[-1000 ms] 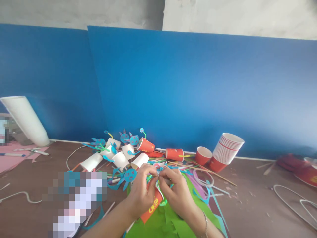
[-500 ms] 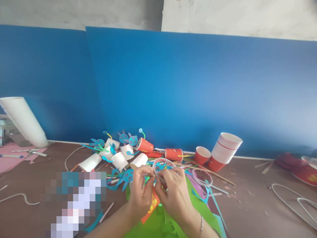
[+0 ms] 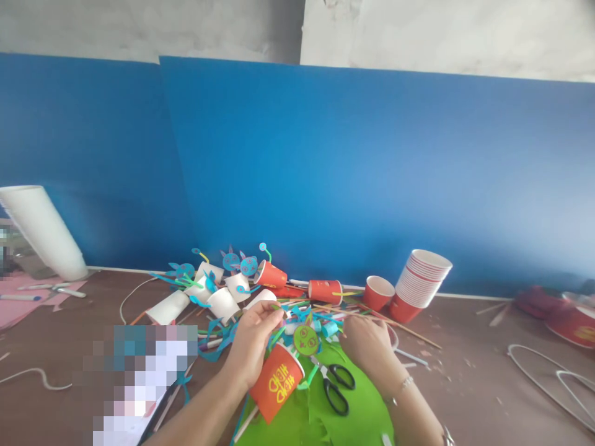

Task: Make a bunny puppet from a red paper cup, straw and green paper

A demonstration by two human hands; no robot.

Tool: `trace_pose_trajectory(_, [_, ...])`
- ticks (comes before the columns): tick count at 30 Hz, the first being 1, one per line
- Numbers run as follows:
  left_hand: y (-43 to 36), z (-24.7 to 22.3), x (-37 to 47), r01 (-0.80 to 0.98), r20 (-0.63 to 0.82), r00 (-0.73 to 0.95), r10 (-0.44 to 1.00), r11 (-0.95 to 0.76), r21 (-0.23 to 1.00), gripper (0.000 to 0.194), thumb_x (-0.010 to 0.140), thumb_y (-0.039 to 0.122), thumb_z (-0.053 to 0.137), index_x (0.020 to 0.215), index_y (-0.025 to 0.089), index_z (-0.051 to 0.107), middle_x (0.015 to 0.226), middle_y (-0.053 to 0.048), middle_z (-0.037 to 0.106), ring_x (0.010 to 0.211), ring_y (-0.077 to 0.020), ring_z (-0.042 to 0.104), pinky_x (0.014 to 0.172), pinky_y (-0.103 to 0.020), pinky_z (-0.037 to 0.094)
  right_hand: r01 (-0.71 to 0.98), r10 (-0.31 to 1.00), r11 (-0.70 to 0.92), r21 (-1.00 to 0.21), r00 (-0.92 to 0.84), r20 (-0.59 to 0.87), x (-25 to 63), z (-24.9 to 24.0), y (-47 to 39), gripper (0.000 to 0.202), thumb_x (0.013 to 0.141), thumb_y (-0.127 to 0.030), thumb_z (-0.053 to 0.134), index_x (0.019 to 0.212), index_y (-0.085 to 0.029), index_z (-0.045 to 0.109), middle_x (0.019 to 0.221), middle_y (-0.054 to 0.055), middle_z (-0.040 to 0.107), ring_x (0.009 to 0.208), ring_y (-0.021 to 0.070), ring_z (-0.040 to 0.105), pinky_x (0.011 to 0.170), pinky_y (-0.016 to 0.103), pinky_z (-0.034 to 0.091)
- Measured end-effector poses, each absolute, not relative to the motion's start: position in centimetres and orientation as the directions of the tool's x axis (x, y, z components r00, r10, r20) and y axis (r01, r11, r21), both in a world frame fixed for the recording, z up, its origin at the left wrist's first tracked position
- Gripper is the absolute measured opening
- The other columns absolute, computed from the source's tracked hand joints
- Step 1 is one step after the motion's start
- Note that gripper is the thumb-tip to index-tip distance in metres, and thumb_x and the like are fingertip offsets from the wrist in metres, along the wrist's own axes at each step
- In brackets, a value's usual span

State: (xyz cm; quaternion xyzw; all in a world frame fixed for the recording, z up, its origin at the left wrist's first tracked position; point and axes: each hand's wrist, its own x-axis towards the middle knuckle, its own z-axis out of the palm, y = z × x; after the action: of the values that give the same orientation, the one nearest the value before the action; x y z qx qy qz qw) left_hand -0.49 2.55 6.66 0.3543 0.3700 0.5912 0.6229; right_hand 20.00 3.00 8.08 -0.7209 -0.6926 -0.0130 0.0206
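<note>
I watch the left hand [image 3: 253,344] pinch a small green scrap [image 3: 276,306]; the red cup [image 3: 277,383] lies tilted just beside it, well apart from the curled right hand [image 3: 367,344]; whether that one holds anything, I cannot tell

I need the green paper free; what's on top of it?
Scissors lie on the green paper. The lettered cup, green face and white stick overlap it; whether they rest on it is unclear, and what they cover is hidden.
</note>
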Motion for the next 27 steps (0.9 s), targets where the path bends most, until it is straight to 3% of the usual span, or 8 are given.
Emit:
trace_pose_trajectory(2, [2.3,6.7,-0.4,-0.486,-0.073,0.058,0.996,0.092,0.869,0.023,0.061,0.029,0.078,0.072,0.014,0.064,0.067,0.001,0.059,0.064,-0.0103,0.052,0.063,-0.022,0.041,0.98,0.991,0.031,-0.197,-0.004,0.136,18.8,8.0,2.8,0.017,0.078,-0.017,0.051,0.073,-0.014,0.067,0.088,0.014,0.071,0.086,0.0283,0.063,0.073,0.035,0.038])
trace_pose_trajectory(5, [2.1,6.8,-0.2,-0.512,-0.105,0.106,0.989,0.145,0.846,0.023,0.059,0.027,0.079,0.07,0.014,0.065,0.068,0.0,0.061,0.064,-0.0101,0.053,0.066,-0.021,0.041,0.683,0.977,0.204,-0.701,-0.093,0.194,16.6,8.1,2.3,0.02,0.084,-0.026,0.047,0.075,-0.017,0.064,0.08,0.006,0.069,0.078,0.0201,0.062,0.072,0.029,0.042])
trace_pose_trajectory(8, [1.9,6.9,0.0,-0.516,-0.123,0.139,0.983,0.178,0.838,0.022,0.059,0.026,0.08,0.069,0.014,0.064,0.067,0.001,0.06,0.064,-0.0092,0.053,0.066,-0.02,0.041,0.377,0.985,0.158,-0.913,-0.12,0.121,15.1,7.8,1.9,0.017,0.079,-0.031,0.054,0.072,-0.017,0.06,0.07,0.001,0.063,0.068,0.0167,0.058,0.064,0.026,0.043])
trace_pose_trajectory(13, [1.4,7.1,0.3,-0.513,-0.142,0.161,0.977,0.206,0.834,0.022,0.059,0.026,0.079,0.071,0.015,0.064,0.066,0.002,0.061,0.062,-0.0095,0.054,0.064,-0.021,0.04,0.2,0.983,0.093,-0.975,-0.177,0.057,14.7,7.4,1.7,0.019,0.078,-0.031,0.055,0.064,-0.017,0.052,0.058,-0.004,0.049,0.054,0.0113,0.046,0.053,0.023,0.036])
trace_pose_trajectory(20, [2.4,7.1,-0.9,-0.234,-0.025,-0.043,0.999,0.014,0.972,0.019,0.064,0.03,0.073,0.073,0.016,0.064,0.066,-0.001,0.067,0.064,-0.0146,0.059,0.062,-0.024,0.042,0.461,0.946,0.324,-0.827,-0.15,0.287,14.7,8.9,0.6,0.014,0.077,-0.019,0.05,0.064,-0.02,0.048,0.076,0.001,0.059,0.076,0.0172,0.055,0.073,0.028,0.041])
trace_pose_trajectory(23, [2.7,7.1,-1.3,-0.181,-0.019,-0.049,0.999,0.009,0.983,0.018,0.064,0.031,0.073,0.072,0.016,0.064,0.065,-0.001,0.068,0.064,-0.0155,0.06,0.061,-0.024,0.043,0.458,0.945,0.326,-0.827,-0.178,0.274,14.6,9.0,0.5,0.013,0.08,-0.021,0.049,0.067,-0.02,0.051,0.079,0.001,0.06,0.077,0.0169,0.057,0.073,0.028,0.042])
trace_pose_trajectory(27, [2.2,7.4,-0.9,-0.209,-0.047,0.012,0.999,0.049,0.977,0.017,0.064,0.029,0.072,0.072,0.016,0.065,0.069,-0.003,0.071,0.072,-0.0179,0.064,0.07,-0.026,0.045,0.443,0.957,0.288,-0.849,-0.168,0.237,14.4,8.3,0.9,0.015,0.081,-0.023,0.051,0.067,-0.019,0.054,0.076,0.001,0.059,0.074,0.0165,0.057,0.071,0.028,0.043])
